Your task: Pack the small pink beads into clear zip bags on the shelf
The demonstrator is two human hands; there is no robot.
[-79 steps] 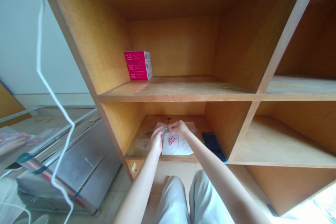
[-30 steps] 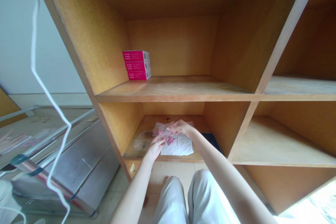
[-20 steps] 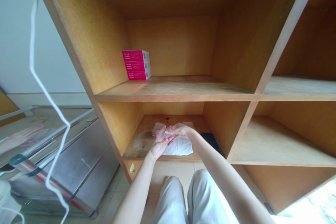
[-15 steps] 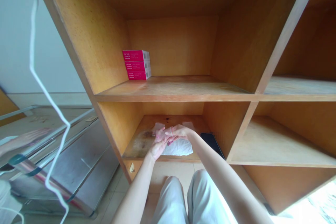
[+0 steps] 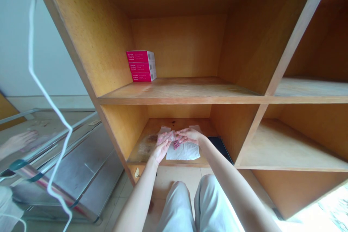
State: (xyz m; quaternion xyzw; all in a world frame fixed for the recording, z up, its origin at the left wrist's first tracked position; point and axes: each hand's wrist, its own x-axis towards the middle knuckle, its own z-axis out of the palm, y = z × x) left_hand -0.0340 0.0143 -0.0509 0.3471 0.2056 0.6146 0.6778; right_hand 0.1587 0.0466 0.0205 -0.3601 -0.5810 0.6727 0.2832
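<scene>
Both my hands reach into the lower left compartment of a wooden shelf unit [image 5: 179, 99]. My left hand [image 5: 160, 148] and my right hand [image 5: 190, 136] meet over a small clear plastic bag [image 5: 166, 132], fingers pinched on its top edge. A little heap of pink beads [image 5: 176, 145] lies on a white paper sheet [image 5: 187, 151] just under my hands. What else the fingers hold is too small to make out.
Three pink boxes [image 5: 141, 66] are stacked at the back left of the shelf above. A dark phone [image 5: 219, 145] lies right of the paper. A white cable [image 5: 40, 90] hangs at the left; a metal frame [image 5: 67, 174] and another person's hand [image 5: 16, 141] lie beyond it.
My left hand turned from palm-up beneath the bag to gripping its edge beside my right hand. The other person's hand at the left shifted.
</scene>
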